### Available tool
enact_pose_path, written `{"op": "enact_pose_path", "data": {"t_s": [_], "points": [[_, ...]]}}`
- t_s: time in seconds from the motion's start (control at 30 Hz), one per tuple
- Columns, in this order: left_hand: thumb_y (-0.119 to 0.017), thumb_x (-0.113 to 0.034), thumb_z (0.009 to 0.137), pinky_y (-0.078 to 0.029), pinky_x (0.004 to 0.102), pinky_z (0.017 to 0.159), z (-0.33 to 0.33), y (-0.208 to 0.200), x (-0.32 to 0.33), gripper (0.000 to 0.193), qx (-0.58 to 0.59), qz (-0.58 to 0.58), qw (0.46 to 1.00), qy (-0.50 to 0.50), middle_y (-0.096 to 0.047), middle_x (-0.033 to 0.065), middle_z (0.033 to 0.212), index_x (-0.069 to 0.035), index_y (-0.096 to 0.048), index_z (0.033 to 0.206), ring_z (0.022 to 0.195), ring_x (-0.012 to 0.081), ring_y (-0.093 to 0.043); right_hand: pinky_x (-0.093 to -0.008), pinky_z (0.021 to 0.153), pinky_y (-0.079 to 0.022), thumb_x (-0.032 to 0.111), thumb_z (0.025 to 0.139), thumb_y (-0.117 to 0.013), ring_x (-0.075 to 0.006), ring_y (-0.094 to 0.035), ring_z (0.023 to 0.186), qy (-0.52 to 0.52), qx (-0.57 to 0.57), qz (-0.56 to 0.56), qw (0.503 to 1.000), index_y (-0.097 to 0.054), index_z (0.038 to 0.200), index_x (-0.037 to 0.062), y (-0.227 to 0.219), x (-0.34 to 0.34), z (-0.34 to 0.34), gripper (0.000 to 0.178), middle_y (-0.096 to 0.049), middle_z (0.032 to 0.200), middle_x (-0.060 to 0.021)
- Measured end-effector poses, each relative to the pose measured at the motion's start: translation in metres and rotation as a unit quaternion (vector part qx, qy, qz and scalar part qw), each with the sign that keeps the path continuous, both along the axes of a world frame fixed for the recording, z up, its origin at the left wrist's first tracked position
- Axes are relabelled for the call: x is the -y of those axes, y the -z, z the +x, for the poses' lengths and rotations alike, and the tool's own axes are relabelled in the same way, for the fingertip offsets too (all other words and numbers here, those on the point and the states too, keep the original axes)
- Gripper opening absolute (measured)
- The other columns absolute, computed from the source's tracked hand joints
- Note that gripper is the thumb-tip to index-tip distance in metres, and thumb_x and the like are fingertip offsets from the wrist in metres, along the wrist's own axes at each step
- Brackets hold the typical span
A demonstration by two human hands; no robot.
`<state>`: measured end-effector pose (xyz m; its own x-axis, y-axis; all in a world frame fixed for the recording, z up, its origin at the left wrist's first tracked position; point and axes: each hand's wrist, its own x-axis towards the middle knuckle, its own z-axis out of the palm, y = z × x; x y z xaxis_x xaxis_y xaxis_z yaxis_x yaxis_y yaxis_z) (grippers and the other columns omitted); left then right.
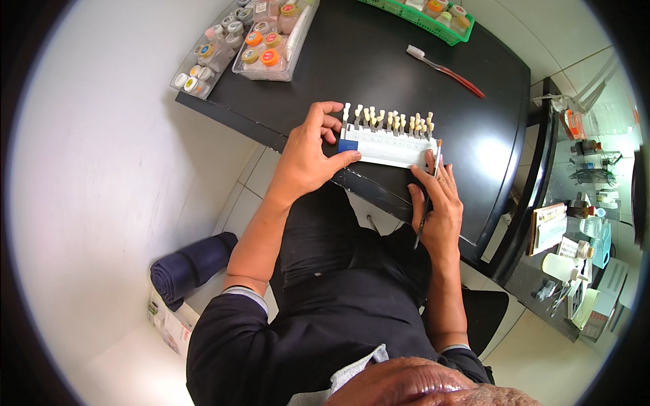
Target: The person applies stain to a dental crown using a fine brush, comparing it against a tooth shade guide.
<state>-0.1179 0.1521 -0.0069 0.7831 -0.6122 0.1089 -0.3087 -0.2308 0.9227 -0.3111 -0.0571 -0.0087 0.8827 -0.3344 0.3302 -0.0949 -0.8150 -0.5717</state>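
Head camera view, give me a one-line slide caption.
Left hand steadies a tooth shade guide on a black table; right hand holds a fine brush.

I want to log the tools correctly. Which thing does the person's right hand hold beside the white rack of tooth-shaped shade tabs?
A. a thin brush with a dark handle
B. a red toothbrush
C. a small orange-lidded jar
A: the right hand grips a thin dark-handled brush, tip up beside the white shade-tab rack.

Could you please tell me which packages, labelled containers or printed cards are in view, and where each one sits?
Shade guide card: white with a blue end, table's near edge, between the left hand and right hand.
Clear trays of small jars: far left corner, coloured lids.
Green basket: far edge, jars inside.
Printed box: on the floor, lower left.
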Motion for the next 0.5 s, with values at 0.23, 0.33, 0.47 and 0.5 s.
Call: {"op": "enact_pose_path", "data": {"t_s": [0.23, 0.33, 0.47, 0.5], "points": [[-0.091, 0.003, 0.085, -0.058, 0.0339, 0.101, -0.010, 0.007, 0.010, 0.082, -0.049, -0.113, 0.992, -0.007, -0.064, 0.0131, 0.126, -0.003, -0.048, 0.154, 0.112, 0.0173, -0.067, -0.0540, 0.123, -0.046, 0.003, 0.096, -0.079, -0.0427, -0.061, 0.145, 0.021, 0.047, -0.018, 0.999, -0.080, 0.121, 0.0053, -0.004, 0.000, -0.005, 0.026, -0.070, 0.147, -0.0213], [-0.090, 0.005, 0.086, -0.059, 0.0345, 0.104, -0.010, 0.011, 0.014, 0.082, -0.114, -0.158, 0.981, 0.013, -0.060, 0.0138, 0.134, -0.001, -0.047, 0.156, 0.116, 0.0187, -0.068, -0.0497, 0.117, -0.050, 0.000, 0.094, -0.079, -0.0405, -0.067, 0.138, 0.064, 0.121, -0.035, 0.990, -0.080, 0.113, 0.0028, -0.018, 0.004, -0.001, 0.019, -0.077, 0.136, -0.0218], [-0.088, 0.007, 0.088, -0.061, 0.0349, 0.105, -0.002, 0.019, 0.013, 0.068, -0.085, -0.152, 0.983, 0.057, -0.058, 0.0106, 0.140, 0.004, -0.057, 0.148, 0.122, 0.0196, -0.069, -0.0474, 0.111, -0.053, -0.004, 0.092, -0.078, -0.0392, -0.071, 0.131, 0.067, 0.175, -0.007, 0.982, -0.078, 0.105, 0.0017, -0.054, 0.010, 0.034, 0.014, -0.081, 0.123, -0.0211], [-0.088, 0.007, 0.088, -0.061, 0.0349, 0.105, -0.003, 0.018, 0.013, 0.068, -0.086, -0.153, 0.983, 0.059, -0.058, 0.0106, 0.140, 0.004, -0.057, 0.148, 0.122, 0.0196, -0.069, -0.0486, 0.113, -0.051, -0.002, 0.092, -0.079, -0.0402, -0.070, 0.132, 0.046, 0.181, 0.021, 0.982, -0.079, 0.105, 0.0025, -0.060, 0.012, 0.046, 0.014, -0.081, 0.122, -0.0211]]}}
